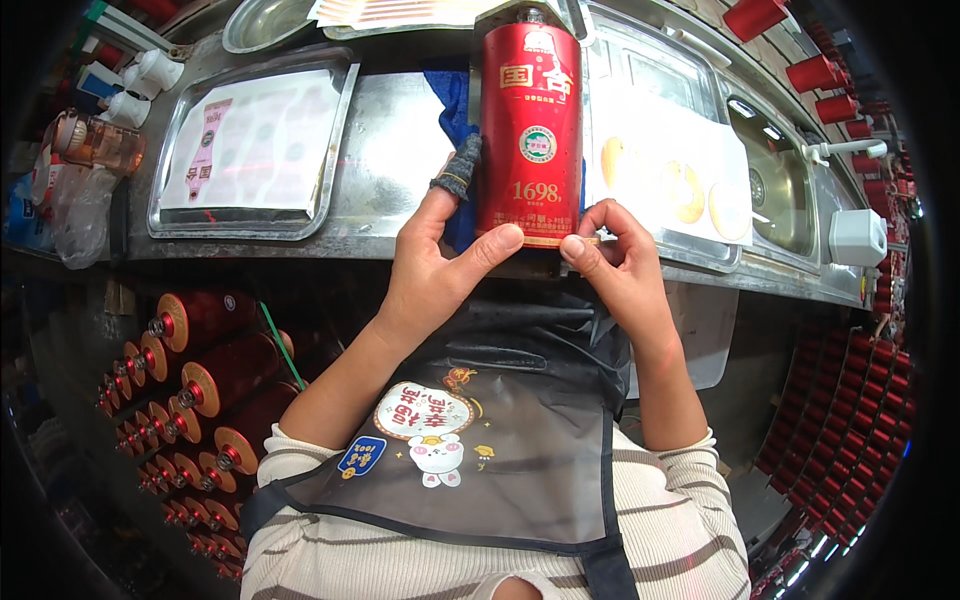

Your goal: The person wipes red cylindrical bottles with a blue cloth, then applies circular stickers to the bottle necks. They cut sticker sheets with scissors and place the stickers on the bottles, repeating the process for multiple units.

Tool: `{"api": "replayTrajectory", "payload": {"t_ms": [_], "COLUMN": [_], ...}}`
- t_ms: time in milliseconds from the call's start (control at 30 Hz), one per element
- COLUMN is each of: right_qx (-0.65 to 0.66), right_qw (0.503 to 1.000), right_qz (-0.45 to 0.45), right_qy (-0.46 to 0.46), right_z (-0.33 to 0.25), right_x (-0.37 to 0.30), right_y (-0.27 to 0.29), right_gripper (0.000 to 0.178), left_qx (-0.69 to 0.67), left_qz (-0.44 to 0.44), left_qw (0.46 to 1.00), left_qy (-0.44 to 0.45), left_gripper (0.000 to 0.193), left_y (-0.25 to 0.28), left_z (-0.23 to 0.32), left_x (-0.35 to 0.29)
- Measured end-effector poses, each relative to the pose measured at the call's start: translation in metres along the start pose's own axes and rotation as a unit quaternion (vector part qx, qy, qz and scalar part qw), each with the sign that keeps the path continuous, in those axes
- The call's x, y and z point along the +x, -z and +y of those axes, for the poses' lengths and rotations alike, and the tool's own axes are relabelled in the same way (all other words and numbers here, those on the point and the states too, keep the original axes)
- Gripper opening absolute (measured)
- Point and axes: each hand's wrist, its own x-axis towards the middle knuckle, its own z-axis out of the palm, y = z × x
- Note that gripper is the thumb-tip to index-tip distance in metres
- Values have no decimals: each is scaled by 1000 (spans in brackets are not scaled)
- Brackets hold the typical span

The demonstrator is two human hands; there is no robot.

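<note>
A red bottle (530,130) with gold lettering and a round pale emblem lies in front of me, its neck pointing away. A gold band (545,241) edges its near end. My left hand (440,240) grips the left side, thumb pressed at the near edge; a dark grey cloth wrap (461,170) covers one finger. My right hand (625,265) holds the near right corner, thumb on the gold band and fingers curled beside it. Under and left of the bottle shows a blue cloth (455,105).
A metal tray (335,165) with a printed sheet (255,140) sits left on the steel counter. Right of the bottle, pale sheets (690,170) with oval patches lie on another tray, beside a sink (790,205). Red bottles (220,385) are stacked below left; many more red items (850,430) stand right.
</note>
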Motion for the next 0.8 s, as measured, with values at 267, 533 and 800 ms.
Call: {"api": "replayTrajectory", "payload": {"t_ms": [267,533,800], "right_qx": [7,-61,-59], "right_qw": [1000,997,997], "right_qz": [1,36,45], "right_qy": [-5,5,17], "right_z": [-3,4,-7], "right_x": [0,1,0], "right_y": [-1,-5,-13], "right_gripper": [23,29,29], "left_qx": [9,90,142], "left_qz": [-3,23,48], "left_qw": [1000,996,987], "left_qy": [-6,1,-49], "left_gripper": [71,76,52], "left_y": [1,-3,-10], "left_z": [0,-1,-1], "left_x": [1,-2,-5]}}
